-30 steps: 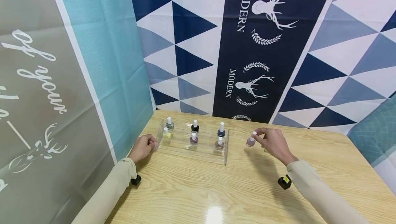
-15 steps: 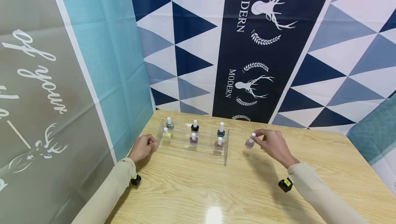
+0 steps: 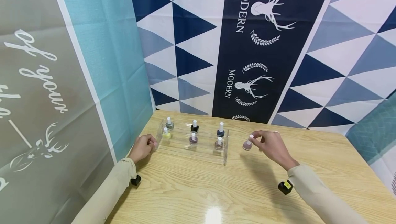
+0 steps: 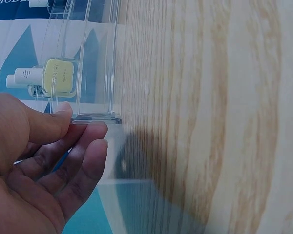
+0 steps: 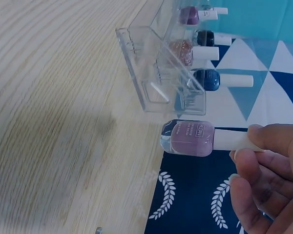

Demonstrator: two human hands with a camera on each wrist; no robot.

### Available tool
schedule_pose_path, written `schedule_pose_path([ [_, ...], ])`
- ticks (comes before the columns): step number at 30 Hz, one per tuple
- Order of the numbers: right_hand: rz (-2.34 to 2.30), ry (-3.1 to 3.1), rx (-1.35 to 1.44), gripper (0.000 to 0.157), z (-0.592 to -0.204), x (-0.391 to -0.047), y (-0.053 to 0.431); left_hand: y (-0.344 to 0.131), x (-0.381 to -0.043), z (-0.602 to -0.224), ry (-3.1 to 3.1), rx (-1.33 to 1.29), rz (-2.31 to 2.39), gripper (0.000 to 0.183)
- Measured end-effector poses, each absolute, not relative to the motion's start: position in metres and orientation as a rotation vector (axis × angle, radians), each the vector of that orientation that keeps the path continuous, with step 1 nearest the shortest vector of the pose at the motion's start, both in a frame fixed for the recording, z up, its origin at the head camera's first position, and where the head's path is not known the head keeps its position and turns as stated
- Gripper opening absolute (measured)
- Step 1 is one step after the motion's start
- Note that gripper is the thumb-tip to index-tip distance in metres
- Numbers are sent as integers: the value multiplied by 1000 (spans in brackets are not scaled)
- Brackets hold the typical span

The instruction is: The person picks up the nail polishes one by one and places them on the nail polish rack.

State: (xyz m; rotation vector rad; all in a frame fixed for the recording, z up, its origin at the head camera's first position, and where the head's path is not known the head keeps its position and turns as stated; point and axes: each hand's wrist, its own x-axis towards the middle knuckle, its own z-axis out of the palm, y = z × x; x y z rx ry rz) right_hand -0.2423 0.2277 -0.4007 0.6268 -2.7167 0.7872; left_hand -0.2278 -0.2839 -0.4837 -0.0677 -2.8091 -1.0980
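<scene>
My right hand [image 3: 273, 146] pinches the white cap of a mauve nail polish bottle [image 5: 193, 138] between thumb and fingertips. The bottle hangs tilted above the table, just right of a clear acrylic rack [image 3: 226, 152]. At the rack's left end, my left hand [image 3: 143, 148] holds the end panel between thumb and fingers. In the rack's back row stand a grey bottle [image 3: 169, 125], a black one [image 3: 194, 128] and a dark blue one [image 5: 207, 79]. In the row before it are a yellow bottle [image 4: 59, 77], a purple one [image 3: 193, 141] and a pinkish-brown one [image 3: 219, 145].
The rack stands on a light wood-grain table [image 3: 185, 189] near its back edge. Behind it hangs a patterned cloth [image 3: 195, 45] with triangles and deer heads. Another cloth, grey and turquoise [image 3: 108, 62], closes off the left side.
My right hand has moved slightly left and down in the head view, bringing the mauve nail polish bottle closer to the rack. The left hand has stayed in place.
</scene>
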Motion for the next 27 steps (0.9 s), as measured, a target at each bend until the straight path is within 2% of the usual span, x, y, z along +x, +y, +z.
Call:
schedule_pose_path([
  [27,788,-2746,627,18,-390,-229,211,-284,-228,-486,-2809,-57,-1114,8],
])
